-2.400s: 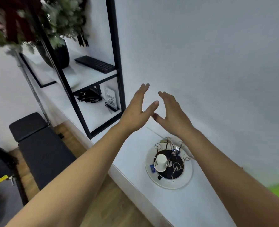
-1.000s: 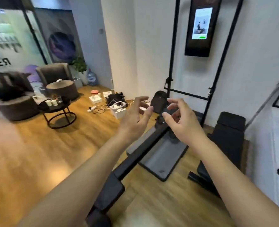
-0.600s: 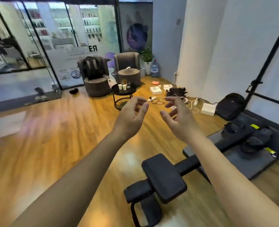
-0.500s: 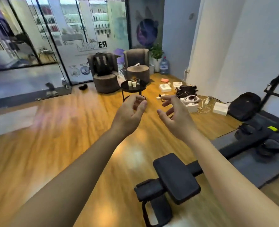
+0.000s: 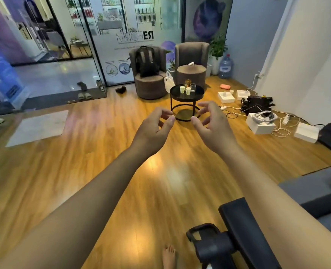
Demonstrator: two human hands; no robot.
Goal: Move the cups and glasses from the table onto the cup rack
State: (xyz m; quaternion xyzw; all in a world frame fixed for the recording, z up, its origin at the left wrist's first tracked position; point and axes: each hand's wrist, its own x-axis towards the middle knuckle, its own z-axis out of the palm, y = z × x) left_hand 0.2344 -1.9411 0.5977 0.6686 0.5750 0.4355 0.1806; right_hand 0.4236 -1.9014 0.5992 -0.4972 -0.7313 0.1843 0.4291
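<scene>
Both hands are empty right now: left hand and right hand hang loosely curled in the air. There's a bunch left, I'd say: two paper cups, a clear glass and an amber glass clustered mid-surface, well away across the floor. The rack isn't in view.

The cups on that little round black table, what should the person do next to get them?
Probably step closer across the wooden floor. Both hands, left hand and right hand, are empty, and the pale cups stand on the round black side table far ahead, out of reach.
</scene>
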